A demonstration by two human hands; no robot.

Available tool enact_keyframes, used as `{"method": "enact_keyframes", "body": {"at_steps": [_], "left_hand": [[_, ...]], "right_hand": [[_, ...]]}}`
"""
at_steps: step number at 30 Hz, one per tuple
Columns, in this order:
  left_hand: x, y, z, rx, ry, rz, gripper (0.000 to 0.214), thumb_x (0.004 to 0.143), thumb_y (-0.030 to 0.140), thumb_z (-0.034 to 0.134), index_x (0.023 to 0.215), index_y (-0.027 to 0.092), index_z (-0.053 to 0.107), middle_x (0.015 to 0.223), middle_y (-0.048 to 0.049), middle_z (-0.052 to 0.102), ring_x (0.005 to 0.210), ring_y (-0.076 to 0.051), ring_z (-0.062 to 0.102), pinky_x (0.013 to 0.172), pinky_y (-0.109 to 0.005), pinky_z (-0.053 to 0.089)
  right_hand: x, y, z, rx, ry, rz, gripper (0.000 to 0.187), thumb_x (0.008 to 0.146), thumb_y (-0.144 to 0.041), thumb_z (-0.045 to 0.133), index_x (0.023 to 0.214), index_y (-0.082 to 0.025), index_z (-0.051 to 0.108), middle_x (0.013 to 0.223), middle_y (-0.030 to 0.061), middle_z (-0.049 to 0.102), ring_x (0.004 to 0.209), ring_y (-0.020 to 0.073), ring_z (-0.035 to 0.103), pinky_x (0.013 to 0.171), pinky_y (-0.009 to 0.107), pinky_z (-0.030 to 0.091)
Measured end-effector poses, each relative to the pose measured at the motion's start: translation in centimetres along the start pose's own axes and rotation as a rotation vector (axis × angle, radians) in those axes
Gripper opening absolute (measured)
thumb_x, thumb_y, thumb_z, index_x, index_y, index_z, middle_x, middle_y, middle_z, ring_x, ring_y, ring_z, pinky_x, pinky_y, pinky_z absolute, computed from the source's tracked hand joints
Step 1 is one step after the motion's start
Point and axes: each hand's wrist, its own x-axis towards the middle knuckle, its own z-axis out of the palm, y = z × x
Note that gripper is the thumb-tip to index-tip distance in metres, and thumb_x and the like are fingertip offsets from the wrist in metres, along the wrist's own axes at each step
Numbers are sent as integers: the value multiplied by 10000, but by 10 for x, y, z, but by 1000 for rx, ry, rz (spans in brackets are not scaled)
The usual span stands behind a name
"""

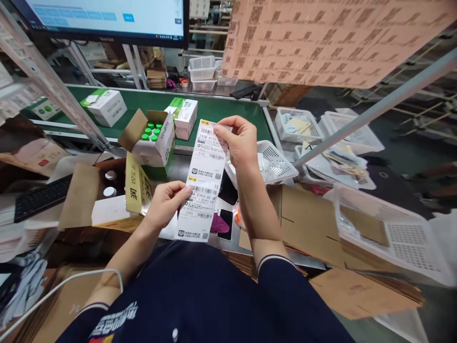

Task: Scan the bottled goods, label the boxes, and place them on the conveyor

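A strip of two printed shipping labels (203, 174) with barcodes hangs between my hands in front of my chest. My right hand (241, 140) pinches its upper right corner between thumb and fingers. Lower down, my left hand (167, 202) grips the strip's left edge near the join of the two labels. Just left of the strip stands an open carton (166, 143) with several green-capped bottles in it. Nearer my left forearm, another open box (137, 188) shows white round lids. Behind the labels lie a phone (224, 224) and a purple cloth or bag (217, 224), partly covered.
Two closed white-and-green boxes (186, 119) sit on the green conveyor belt (228, 112). Overhead hang a monitor (107, 19) and a large sheet of codes (321, 38). White baskets (392, 233) and flat cardboard (314, 224) are on my right. A keyboard (43, 197) lies left.
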Motion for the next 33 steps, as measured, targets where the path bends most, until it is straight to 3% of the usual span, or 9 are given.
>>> {"method": "enact_keyframes", "body": {"at_steps": [6,10,12,15,17,21,23,26,33], "left_hand": [[5,-12,-6,14,184,189,313,838,490,779,808,180,748,692,2,698,617,-136,591,546,-238,472],[16,-42,-11,21,311,260,342,883,515,711,875,174,727,801,-32,723,701,-159,639,647,-271,540],[17,-56,-16,119,318,269,414,880,499,707,1131,170,693,1080,-102,735,852,-203,697,746,-327,584],[13,-65,-24,407,474,473,807,812,440,791,1500,191,451,1580,-218,422,1371,-341,540,1097,-491,498],[12,-60,-28,581,364,584,782,803,435,806,1486,212,499,1644,-196,350,1534,-378,335,1251,-543,314],[19,-42,-29,476,-439,332,338,976,509,566,1123,265,748,1237,-121,713,1247,-319,622,1112,-467,474],[23,-38,-27,345,-595,165,391,997,542,502,962,243,752,936,-88,730,888,-255,690,837,-379,568],[24,-36,-24,321,-558,120,375,952,528,592,776,217,704,705,-24,634,644,-181,582,603,-290,481],[21,-34,-34,516,-127,322,324,925,416,630,683,200,630,608,31,566,577,-120,484,568,-248,374]], "right_hand": [[-47,-12,14,315,-121,325,540,827,-663,694,1176,-254,640,927,1,734,723,132,661,624,270,536],[-116,6,27,192,-236,488,443,750,-616,788,927,-224,678,800,-3,710,690,144,622,649,290,520],[-133,15,23,28,-280,462,394,808,-604,730,810,-218,647,760,-5,671,691,145,589,671,297,492],[-128,14,8,-300,-544,374,359,914,-526,613,730,-218,591,673,-31,571,641,127,496,610,276,394],[-114,3,-3,-447,-874,311,301,937,-417,593,715,-214,586,635,-44,533,610,117,454,586,270,340],[-92,-31,-13,-383,-1357,279,186,932,-284,586,775,-213,657,652,-39,605,587,112,481,602,273,350],[-87,-44,-13,-369,-1400,290,176,921,-249,597,761,-211,661,616,-48,585,550,105,453,582,272,331],[-83,-52,-14,-417,-1376,258,168,927,-235,585,775,-203,650,604,-56,543,549,99,431,561,269,301],[-78,-38,-40,-475,-1216,246,370,1014,-431,497,748,-193,593,629,-48,492,575,91,402,577,270,297]]}}
